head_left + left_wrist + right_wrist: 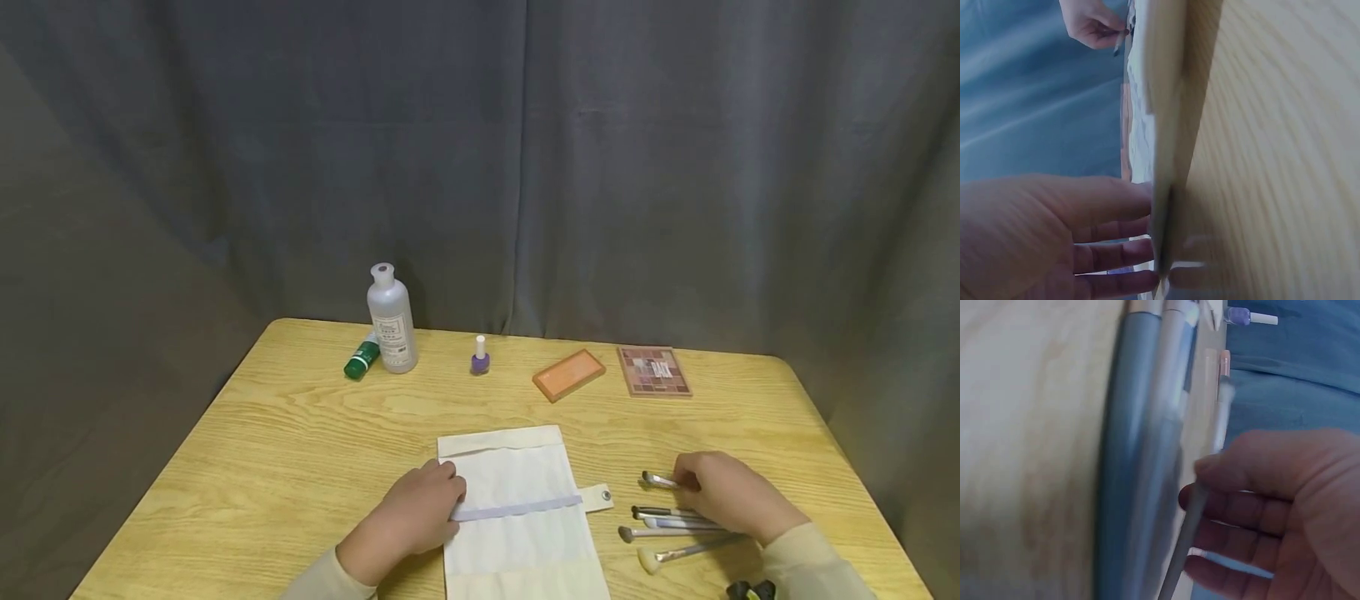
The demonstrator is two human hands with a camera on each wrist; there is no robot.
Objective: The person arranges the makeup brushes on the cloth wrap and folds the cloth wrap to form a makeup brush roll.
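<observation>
A cream cloth brush roll [517, 483] lies unrolled on the table, a lilac band across its middle and a snap tab at its right. Along its left edge rests my left hand [423, 508]; the left wrist view has those fingertips [1138, 250] right at the cloth's edge. My right hand [731, 492] pinches a thin makeup brush [1191, 525] between thumb and fingers, its bristle end pointing left in the head view. Just nearer to me, several other makeup brushes [675, 533] lie side by side, their handle ends partly hidden by the right hand and sleeve.
Toward the back stand a clear bottle [392, 329] and a purple nail polish bottle [480, 360]. A green tube [362, 358] lies beside the clear bottle. Farther right lie an orange case [568, 375] and an eyeshadow palette [655, 372]. A black object [750, 590] shows at the front edge.
</observation>
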